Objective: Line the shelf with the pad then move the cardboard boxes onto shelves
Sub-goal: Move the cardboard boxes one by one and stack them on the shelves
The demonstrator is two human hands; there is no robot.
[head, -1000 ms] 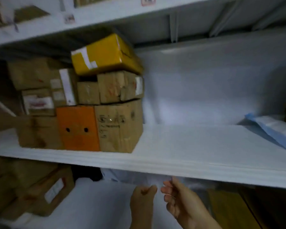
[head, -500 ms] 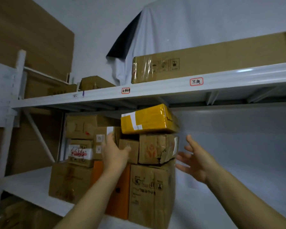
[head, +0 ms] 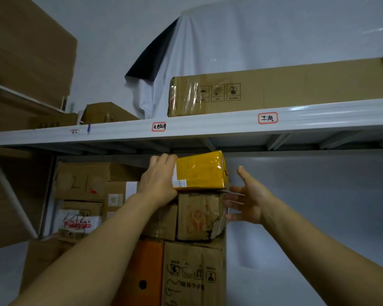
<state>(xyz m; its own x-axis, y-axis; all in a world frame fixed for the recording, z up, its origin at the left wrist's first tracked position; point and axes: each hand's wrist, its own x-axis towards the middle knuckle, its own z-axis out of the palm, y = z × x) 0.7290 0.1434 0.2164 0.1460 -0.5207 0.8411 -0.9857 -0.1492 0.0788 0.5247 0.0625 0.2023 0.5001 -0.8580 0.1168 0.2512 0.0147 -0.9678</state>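
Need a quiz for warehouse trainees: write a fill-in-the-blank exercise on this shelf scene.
1. The left hand holds the ____ parcel.
2. The right hand, fingers spread, holds ____.
3. The box with a round hole is ____.
Missing words: yellow; nothing; orange.

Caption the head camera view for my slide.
Left hand grips the yellow parcel atop stacked boxes; right hand open beside the stack.
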